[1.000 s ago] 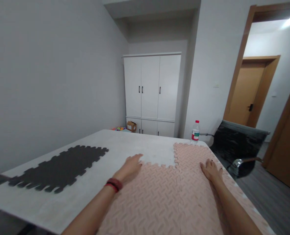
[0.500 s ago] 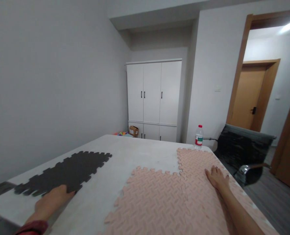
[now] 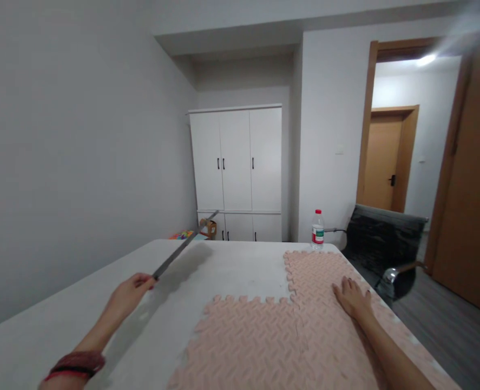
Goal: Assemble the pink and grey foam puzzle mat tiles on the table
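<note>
My left hand (image 3: pixel 129 293) grips the near edge of a dark grey foam puzzle mat (image 3: pixel 185 245), lifted off the white table (image 3: pixel 240 260) and seen edge-on, slanting up and away toward the cabinet. My right hand (image 3: pixel 351 297) lies flat, fingers spread, on the pink interlocking foam mats (image 3: pixel 264 336) that cover the near right part of the table. A red band sits on my left wrist.
A water bottle (image 3: pixel 316 229) stands at the table's far right corner. A black office chair (image 3: pixel 388 244) is beside the table on the right. A white cabinet (image 3: pixel 237 170) stands against the back wall, with a small box and toys on the floor. Wooden doors are at right.
My left hand left the pink mat, reached to the dark grey mat at the left, took hold of its edge and lifted it off the table. My right hand stayed on the pink mat.
</note>
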`<action>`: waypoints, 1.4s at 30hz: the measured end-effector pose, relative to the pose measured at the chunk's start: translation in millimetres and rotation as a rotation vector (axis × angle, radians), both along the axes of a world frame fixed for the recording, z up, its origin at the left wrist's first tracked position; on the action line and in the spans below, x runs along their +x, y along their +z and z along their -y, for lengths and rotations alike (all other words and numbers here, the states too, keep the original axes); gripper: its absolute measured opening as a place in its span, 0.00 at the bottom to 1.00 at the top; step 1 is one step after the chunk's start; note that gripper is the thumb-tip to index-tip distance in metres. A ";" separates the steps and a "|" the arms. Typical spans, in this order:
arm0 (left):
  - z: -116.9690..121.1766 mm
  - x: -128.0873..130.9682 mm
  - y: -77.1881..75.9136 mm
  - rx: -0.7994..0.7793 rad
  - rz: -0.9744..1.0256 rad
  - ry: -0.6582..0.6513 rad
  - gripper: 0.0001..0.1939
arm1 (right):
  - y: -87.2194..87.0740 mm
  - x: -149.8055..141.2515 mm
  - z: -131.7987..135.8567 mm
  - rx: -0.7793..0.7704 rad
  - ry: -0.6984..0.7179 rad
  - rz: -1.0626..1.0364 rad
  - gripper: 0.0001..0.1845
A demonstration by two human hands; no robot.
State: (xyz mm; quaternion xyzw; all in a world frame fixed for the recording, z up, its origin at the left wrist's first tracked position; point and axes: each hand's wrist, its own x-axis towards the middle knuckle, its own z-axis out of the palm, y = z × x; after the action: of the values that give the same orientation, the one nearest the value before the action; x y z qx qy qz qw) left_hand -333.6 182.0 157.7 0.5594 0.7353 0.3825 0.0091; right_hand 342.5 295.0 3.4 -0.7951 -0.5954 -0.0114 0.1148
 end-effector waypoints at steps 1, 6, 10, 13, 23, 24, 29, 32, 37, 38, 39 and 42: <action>-13.1 18.8 -2.7 0.004 0.012 -0.082 0.16 | 0.3 -0.3 0.0 0.000 -0.003 -0.005 0.39; -58.3 110.8 -31.5 -0.009 0.024 -0.455 0.14 | 4.6 -2.9 0.9 -0.009 -0.011 -0.024 0.39; -68.8 149.8 -55.5 -0.096 -0.044 -0.646 0.06 | 5.7 -4.2 1.8 0.014 -0.014 -0.021 0.39; -71.5 157.4 -68.1 -0.133 -0.104 -0.678 0.03 | 4.4 -4.3 2.0 0.039 0.002 -0.022 0.39; -82.5 139.0 -77.2 -0.211 -0.210 -0.675 0.04 | 2.4 -0.7 -0.9 0.027 0.013 -0.037 0.39; -82.5 137.6 -76.8 -0.218 -0.220 -0.675 0.04 | 2.3 -0.4 -0.9 0.029 0.016 -0.037 0.38; -80.5 139.4 -75.0 -0.237 -0.283 -0.676 0.04 | 4.1 -2.0 1.6 0.028 0.003 -0.043 0.38; -79.5 141.5 -75.0 -0.225 -0.325 -0.673 0.06 | 6.0 -4.1 4.2 0.039 -0.002 -0.043 0.38; -79.0 142.1 -76.0 -0.219 -0.398 -0.656 0.10 | 7.5 -4.4 5.6 0.033 0.005 -0.044 0.37; -78.5 142.8 -75.7 -0.221 -0.416 -0.648 0.11 | 7.8 -4.3 5.5 0.028 0.004 -0.046 0.37; -77.9 143.8 -75.2 -0.224 -0.435 -0.642 0.11 | 8.1 -4.2 5.4 0.024 0.004 -0.047 0.37; -75.2 147.9 -71.4 -0.243 -0.500 -0.627 0.10 | 9.3 -4.6 5.2 0.012 -0.002 -0.052 0.37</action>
State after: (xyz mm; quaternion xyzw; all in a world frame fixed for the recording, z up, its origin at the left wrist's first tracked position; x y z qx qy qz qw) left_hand -185.7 257.2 86.3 0.8266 0.5487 0.1244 0.0124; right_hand 337.9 289.8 12.7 -0.7951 -0.5912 0.0054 0.1350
